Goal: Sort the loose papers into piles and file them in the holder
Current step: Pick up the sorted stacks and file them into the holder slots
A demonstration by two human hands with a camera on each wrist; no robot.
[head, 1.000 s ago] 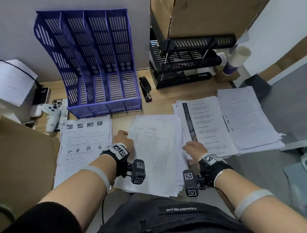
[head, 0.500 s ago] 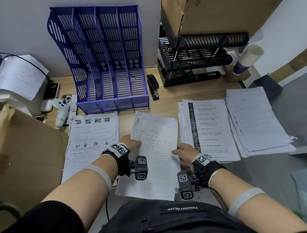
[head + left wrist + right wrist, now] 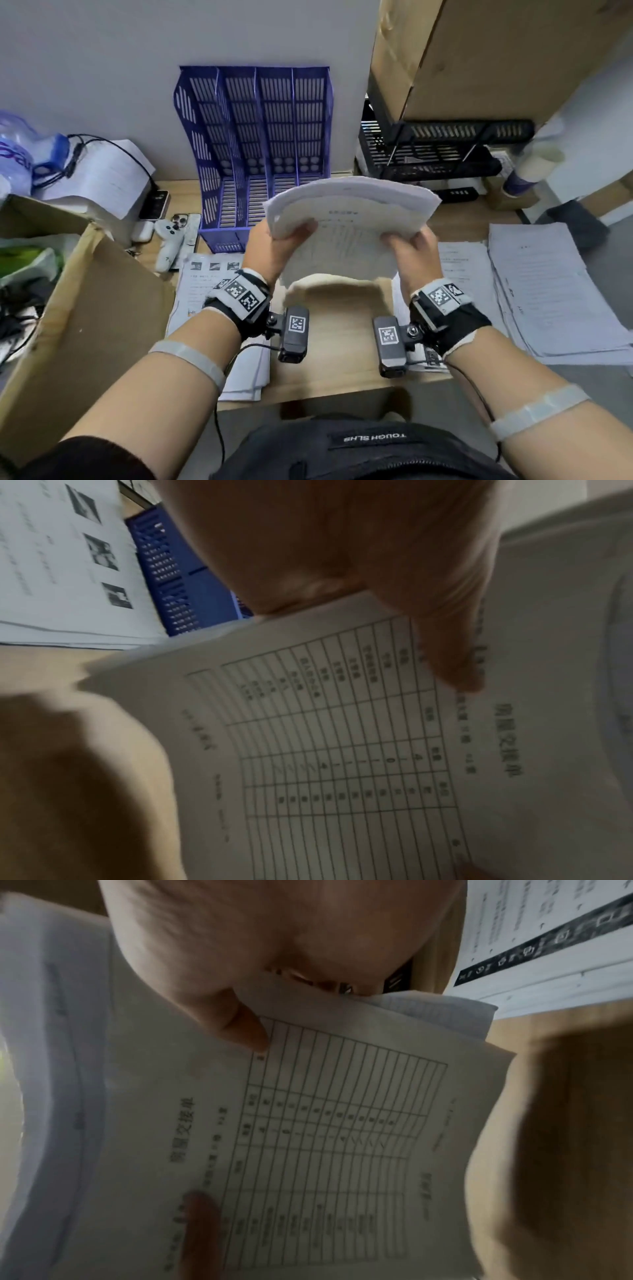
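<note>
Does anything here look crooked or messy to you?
The lifted stack of forms bows between the left hand and right hand, and in the right wrist view its sheet edges are fanned, not flush. The blue file holder stands empty.

A stack of papers (image 3: 349, 219) is held up off the desk, bowed into an arch, its top sheet a printed grid form (image 3: 342, 750). It hangs in front of the blue holder (image 3: 260, 144), a slotted plastic rack with four upright compartments, standing against the wall with nothing visible in them. Three more piles lie flat on the desk: one with small photos (image 3: 202, 284) at the left, one with a black side strip (image 3: 548, 947) just right of centre, and a thick text pile (image 3: 548, 291) at the far right.
</note>
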